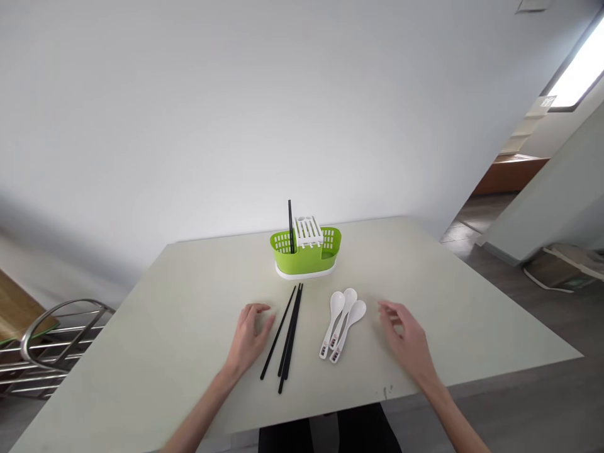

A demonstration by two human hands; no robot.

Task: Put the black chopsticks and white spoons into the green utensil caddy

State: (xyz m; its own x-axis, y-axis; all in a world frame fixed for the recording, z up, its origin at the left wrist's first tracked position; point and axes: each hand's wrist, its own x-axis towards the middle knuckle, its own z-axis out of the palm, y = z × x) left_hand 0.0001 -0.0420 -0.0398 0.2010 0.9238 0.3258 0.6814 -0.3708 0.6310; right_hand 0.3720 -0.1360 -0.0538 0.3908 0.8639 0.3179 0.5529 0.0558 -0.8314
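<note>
My left hand (250,333) rests on the pale table (155,327), fingers slightly curled and apart, holding nothing, just left of three black chopsticks (287,336) lying side by side. My right hand (406,336) hovers open over the table, right of three white spoons (343,322) laid in a fan. Behind them stands a green cutlery holder (306,250) with a white insert and white base. One black chopstick (290,225) stands upright in its left side.
A plain white wall rises behind the table. A metal rack (47,343) stands to the left, below table height. At the right there is wooden flooring, a grey partition and a bright window.
</note>
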